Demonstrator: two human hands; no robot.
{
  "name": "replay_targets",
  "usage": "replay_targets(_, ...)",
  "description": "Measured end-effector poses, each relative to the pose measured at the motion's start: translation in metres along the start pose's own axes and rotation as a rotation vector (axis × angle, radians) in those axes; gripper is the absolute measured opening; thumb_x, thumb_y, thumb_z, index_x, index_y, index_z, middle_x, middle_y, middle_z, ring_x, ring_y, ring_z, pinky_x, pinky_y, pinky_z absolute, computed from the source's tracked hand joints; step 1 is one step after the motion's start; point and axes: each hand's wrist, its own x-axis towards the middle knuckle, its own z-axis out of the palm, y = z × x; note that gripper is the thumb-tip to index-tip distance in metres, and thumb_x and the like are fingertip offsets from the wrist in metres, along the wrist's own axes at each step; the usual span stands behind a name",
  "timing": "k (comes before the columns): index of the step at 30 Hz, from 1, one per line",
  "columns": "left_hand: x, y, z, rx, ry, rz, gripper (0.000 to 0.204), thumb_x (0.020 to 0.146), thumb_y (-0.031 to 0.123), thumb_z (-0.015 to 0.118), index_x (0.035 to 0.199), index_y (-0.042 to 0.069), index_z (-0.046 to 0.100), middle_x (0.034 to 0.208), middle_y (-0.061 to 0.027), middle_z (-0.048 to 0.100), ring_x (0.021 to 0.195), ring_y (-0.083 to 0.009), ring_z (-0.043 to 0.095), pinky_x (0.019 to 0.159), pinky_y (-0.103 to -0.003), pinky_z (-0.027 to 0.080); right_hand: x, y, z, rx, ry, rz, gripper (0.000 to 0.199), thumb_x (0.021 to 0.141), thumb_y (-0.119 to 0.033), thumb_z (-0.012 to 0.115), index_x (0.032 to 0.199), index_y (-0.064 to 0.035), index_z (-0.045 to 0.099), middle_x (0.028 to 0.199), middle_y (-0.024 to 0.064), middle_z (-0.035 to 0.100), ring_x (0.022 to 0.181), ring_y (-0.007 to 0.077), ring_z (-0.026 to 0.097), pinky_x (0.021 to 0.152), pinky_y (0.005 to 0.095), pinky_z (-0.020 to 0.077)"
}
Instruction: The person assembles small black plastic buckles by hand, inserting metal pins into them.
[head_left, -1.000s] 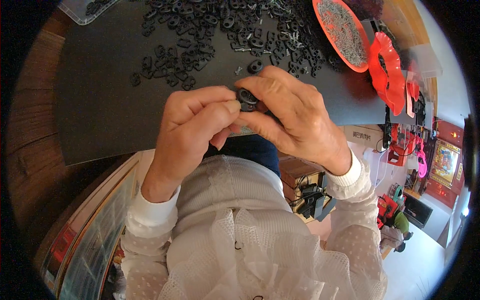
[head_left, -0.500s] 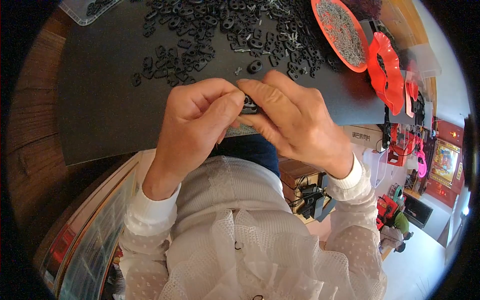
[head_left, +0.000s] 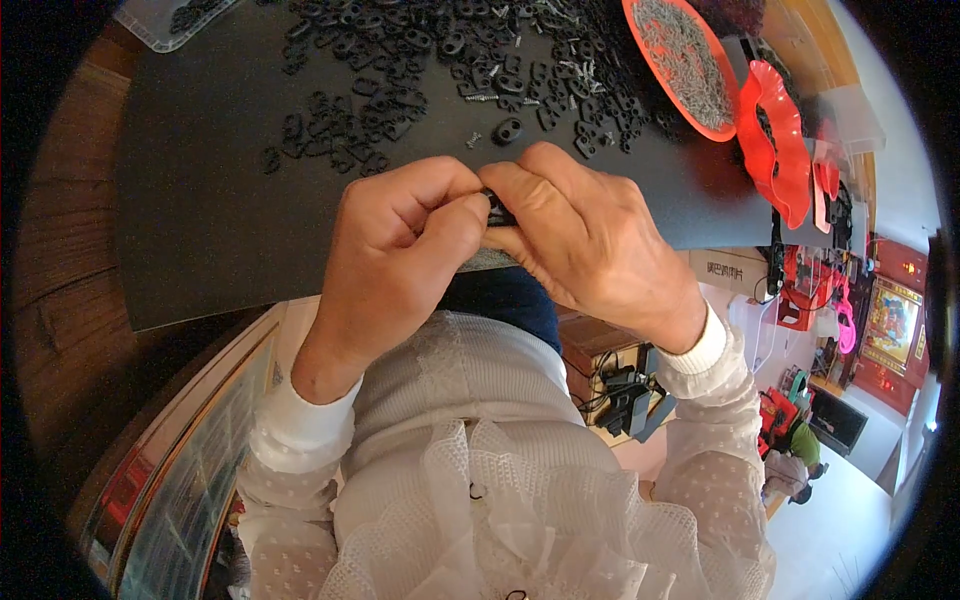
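Close to the table's front edge, my two hands meet around a small black plastic cord lock (head_left: 499,212). My right hand (head_left: 595,235) grips it between thumb and fingers. With thumb and forefinger pinched together, my left hand (head_left: 405,235) presses at its left end. Fingers cover most of the piece, and whether a spring sits inside cannot be seen. Just beyond the hands lies a single black two-hole cord lock piece (head_left: 508,131), with a small metal spring (head_left: 474,140) to its left.
Loose black plastic parts (head_left: 350,125) spread over the far side of the dark table (head_left: 220,230), with springs among them. An orange-red dish (head_left: 727,132) of metal springs stands at the far right, beside a wavy red bowl (head_left: 765,170). A clear tub (head_left: 170,45) sits far left.
My left thumb and forefinger have closed in further over the cord lock, so less of it shows. My right hand keeps its grip in nearly the same place.
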Motion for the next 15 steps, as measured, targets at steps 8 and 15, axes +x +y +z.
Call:
replay_targets(8, 0.0006, 0.0042, -0.0002, -0.027, 0.003, -0.011, 0.015, 0.087, 0.004, 0.053, 0.073, 0.001, 0.056, 0.062, 0.0067, 0.046, 0.057, 0.0000, 0.038, 0.048, -0.020, 0.029, 0.0035, -0.0013, -0.0077, -0.040, -0.059, 0.008, 0.035, 0.074, -0.024, 0.072, 0.092, 0.0017, 0.056, 0.075, 0.0091, 0.049, 0.061, 0.0251, 0.058, 0.049, 0.0340, 0.0483)
replay_targets(15, 0.0013, 0.0014, -0.0010, 0.011, 0.000, -0.019, 0.016, 0.086, 0.005, 0.051, 0.070, 0.001, 0.053, 0.059, 0.0055, 0.044, 0.055, -0.0013, 0.037, 0.047, -0.022, 0.029, 0.0066, -0.0038, -0.0085, -0.027, -0.077, -0.001, 0.030, 0.077, -0.022, 0.069, 0.089, 0.0010, 0.055, 0.075, 0.0103, 0.049, 0.065, 0.0259, 0.058, 0.051, 0.0349, 0.0481)
